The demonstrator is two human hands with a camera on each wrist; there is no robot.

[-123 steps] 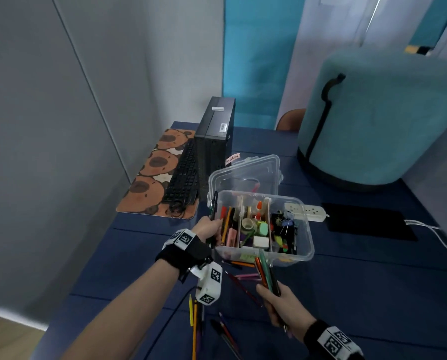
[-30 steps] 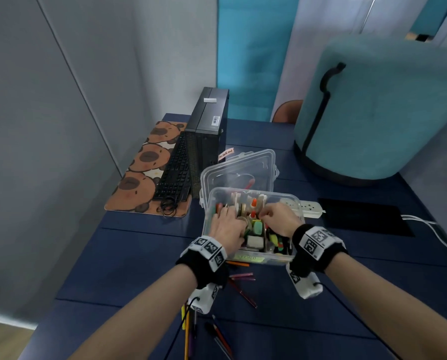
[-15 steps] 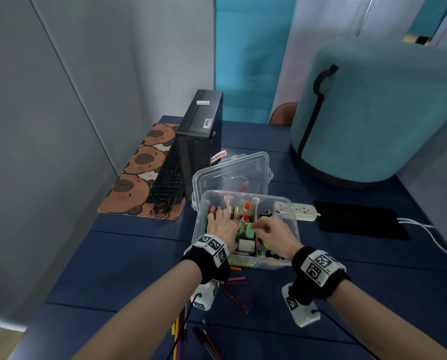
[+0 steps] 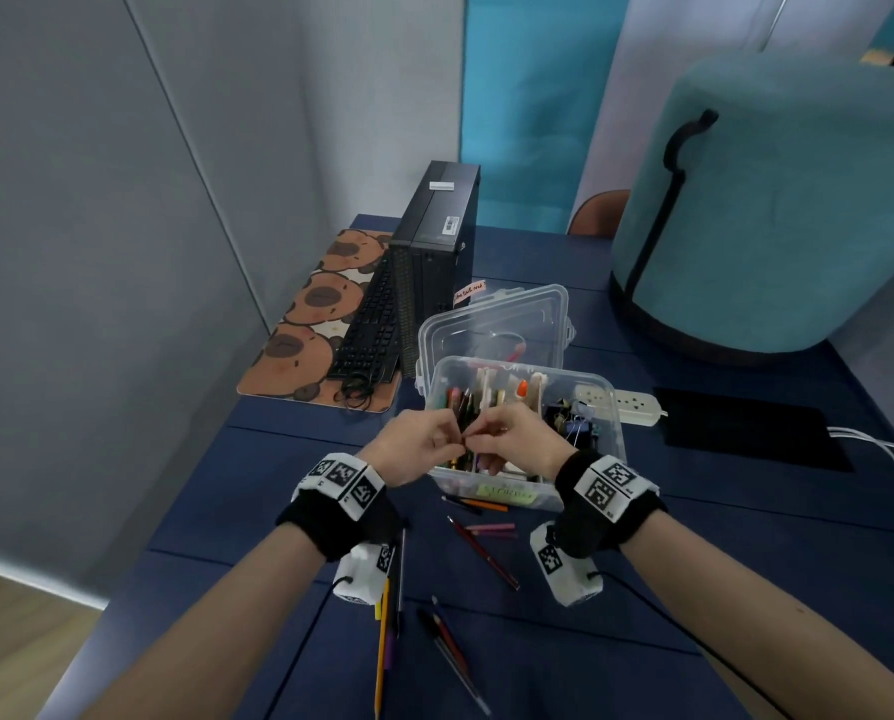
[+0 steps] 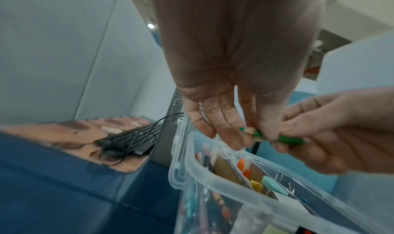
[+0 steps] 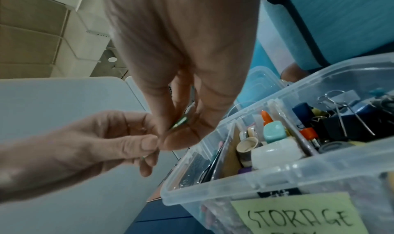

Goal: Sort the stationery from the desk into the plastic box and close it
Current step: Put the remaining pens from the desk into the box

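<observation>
The clear plastic box (image 4: 608, 402) stands open on the blue desk, its compartments full of pens, erasers and clips. Its lid (image 4: 491, 330) is tipped up behind it. Over the box's near left corner my left hand (image 4: 424, 449) and right hand (image 4: 517, 444) meet. Both pinch a short green pencil (image 5: 275, 137) between thumb and fingers; its sharpened tip points left past my left fingers (image 5: 226, 134). In the right wrist view the green pencil (image 6: 181, 120) shows end-on between my right fingers. Several loose pens and pencils (image 4: 481, 548) lie on the desk in front of the box.
A black computer case (image 4: 434, 252) and keyboard (image 4: 372, 324) stand on a capybara mat (image 4: 299, 330) at the back left. A white power strip (image 4: 626, 405) and black pad (image 4: 746, 428) lie right of the box. A large teal pouf (image 4: 772, 215) fills the back right.
Both hands have lifted out of the box's middle compartments and moved to its near left corner. They now pinch the green pencil together.
</observation>
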